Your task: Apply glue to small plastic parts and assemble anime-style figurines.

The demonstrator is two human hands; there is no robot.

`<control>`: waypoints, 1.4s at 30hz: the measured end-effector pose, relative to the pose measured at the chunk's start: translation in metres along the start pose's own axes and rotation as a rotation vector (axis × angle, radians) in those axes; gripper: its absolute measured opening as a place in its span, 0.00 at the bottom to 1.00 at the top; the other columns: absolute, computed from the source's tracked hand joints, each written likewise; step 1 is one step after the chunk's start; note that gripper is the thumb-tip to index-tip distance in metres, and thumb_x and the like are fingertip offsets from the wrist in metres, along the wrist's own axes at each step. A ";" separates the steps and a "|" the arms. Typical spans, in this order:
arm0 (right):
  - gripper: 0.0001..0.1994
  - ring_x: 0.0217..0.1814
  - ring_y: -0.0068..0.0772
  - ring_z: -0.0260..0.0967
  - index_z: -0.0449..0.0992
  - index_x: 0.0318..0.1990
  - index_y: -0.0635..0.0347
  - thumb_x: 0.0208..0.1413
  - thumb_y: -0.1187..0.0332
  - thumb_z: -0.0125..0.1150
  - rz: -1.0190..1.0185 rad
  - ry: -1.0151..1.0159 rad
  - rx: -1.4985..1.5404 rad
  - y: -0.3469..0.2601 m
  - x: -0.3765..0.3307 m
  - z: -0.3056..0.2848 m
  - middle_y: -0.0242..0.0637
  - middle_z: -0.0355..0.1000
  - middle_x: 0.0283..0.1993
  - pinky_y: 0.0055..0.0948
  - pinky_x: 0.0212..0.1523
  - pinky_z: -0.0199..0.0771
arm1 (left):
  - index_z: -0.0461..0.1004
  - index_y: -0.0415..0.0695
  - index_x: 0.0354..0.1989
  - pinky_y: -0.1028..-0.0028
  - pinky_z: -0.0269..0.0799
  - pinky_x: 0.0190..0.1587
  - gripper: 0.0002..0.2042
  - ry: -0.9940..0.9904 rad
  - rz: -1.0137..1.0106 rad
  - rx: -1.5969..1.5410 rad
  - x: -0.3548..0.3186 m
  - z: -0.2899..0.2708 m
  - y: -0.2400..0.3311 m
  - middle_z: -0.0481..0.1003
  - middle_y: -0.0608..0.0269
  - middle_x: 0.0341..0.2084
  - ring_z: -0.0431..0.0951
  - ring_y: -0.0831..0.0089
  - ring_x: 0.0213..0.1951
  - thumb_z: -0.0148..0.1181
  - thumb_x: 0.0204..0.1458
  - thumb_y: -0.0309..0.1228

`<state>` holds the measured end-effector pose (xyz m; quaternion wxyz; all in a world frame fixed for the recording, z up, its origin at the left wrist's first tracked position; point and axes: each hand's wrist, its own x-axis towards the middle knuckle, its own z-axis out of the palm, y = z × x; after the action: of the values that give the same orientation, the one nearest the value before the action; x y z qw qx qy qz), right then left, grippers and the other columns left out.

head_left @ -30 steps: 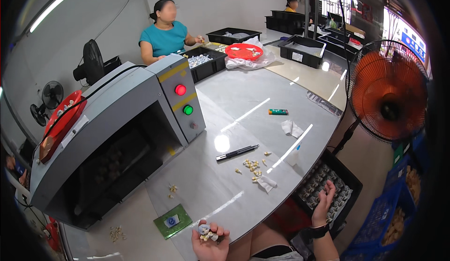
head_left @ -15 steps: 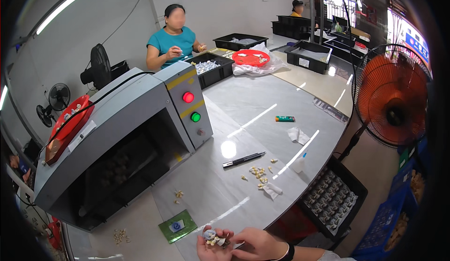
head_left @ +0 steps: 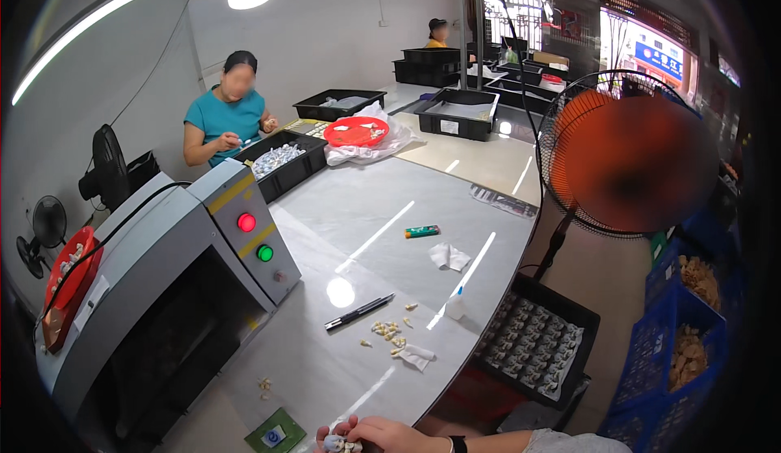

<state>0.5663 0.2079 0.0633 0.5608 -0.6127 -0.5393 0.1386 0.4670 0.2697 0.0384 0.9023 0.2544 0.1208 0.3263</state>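
At the lower edge, a small painted figurine [head_left: 335, 443] with a pale blue-grey head rests in my left hand [head_left: 322, 434], whose fingers curl around it. Much of that hand is cut off by the frame or covered. My right hand [head_left: 392, 437], a dark band at its wrist, lies over the figurine with its fingers closed on it. Just left of both hands is a green square pad [head_left: 275, 432] with a small blue-and-white piece on it. Small yellow-and-white parts [head_left: 389, 331] are scattered further up the table, beside a black pen-like tool [head_left: 359, 312].
A grey machine [head_left: 175, 258] with red and green lights stands at left. A black tray of figurines [head_left: 533, 335] sits below the table's right edge, near blue crates [head_left: 651, 355] and an orange fan [head_left: 634, 160]. Across the table, a person in teal [head_left: 228, 115] handles small parts.
My right hand has moved over the figurine and closed on it; my left fingers have curled up around it. The whole view has shifted, so the scene sits further left and lower.
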 end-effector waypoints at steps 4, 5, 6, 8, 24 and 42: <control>0.11 0.30 0.42 0.64 0.70 0.35 0.61 0.43 0.69 0.60 0.014 0.033 0.039 0.000 -0.003 -0.003 0.44 0.66 0.28 0.32 0.30 0.65 | 0.57 0.44 0.55 0.57 0.54 0.57 0.21 -0.010 0.007 -0.119 0.001 0.004 0.001 0.62 0.46 0.50 0.59 0.52 0.55 0.37 0.57 0.44; 0.11 0.29 0.42 0.64 0.70 0.35 0.61 0.43 0.69 0.60 0.032 0.040 0.076 0.000 -0.002 -0.003 0.44 0.66 0.28 0.32 0.29 0.65 | 0.56 0.44 0.55 0.56 0.54 0.57 0.21 -0.011 0.017 -0.148 0.002 0.004 0.002 0.62 0.46 0.51 0.59 0.52 0.55 0.37 0.57 0.44; 0.11 0.29 0.42 0.64 0.70 0.35 0.61 0.43 0.69 0.60 0.030 0.042 0.072 -0.003 -0.003 -0.006 0.44 0.66 0.28 0.32 0.29 0.65 | 0.56 0.44 0.55 0.56 0.53 0.57 0.22 -0.013 0.028 -0.176 0.002 0.004 0.003 0.61 0.45 0.51 0.58 0.51 0.55 0.37 0.57 0.44; 0.10 0.26 0.41 0.65 0.70 0.34 0.61 0.42 0.70 0.61 0.259 0.079 0.314 -0.012 -0.006 -0.024 0.43 0.67 0.27 0.32 0.27 0.66 | 0.56 0.44 0.55 0.56 0.52 0.58 0.22 -0.022 0.042 -0.233 0.001 0.006 0.003 0.61 0.44 0.52 0.58 0.51 0.56 0.37 0.57 0.43; 0.19 0.41 0.40 0.72 0.75 0.34 0.70 0.35 0.63 0.65 0.591 0.199 -1.108 -0.026 0.190 -0.396 0.71 0.43 0.60 0.28 0.42 0.71 | 0.61 0.43 0.51 0.56 0.50 0.59 0.18 -0.071 0.017 -0.313 0.008 -0.006 0.000 0.59 0.43 0.53 0.55 0.49 0.57 0.41 0.55 0.40; 0.13 0.20 0.26 0.70 0.74 0.21 0.71 0.34 0.66 0.64 0.443 0.174 -0.777 0.049 0.144 -0.419 0.41 0.71 0.23 0.22 0.19 0.72 | 0.63 0.42 0.48 0.55 0.50 0.59 0.17 -0.035 -0.006 -0.367 0.002 -0.004 0.004 0.59 0.42 0.53 0.55 0.49 0.57 0.40 0.56 0.40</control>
<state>0.9704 0.1106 0.2245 0.2894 -0.8876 -0.3583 -0.0093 0.4648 0.2751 0.0374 0.9365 0.0909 0.0443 0.3356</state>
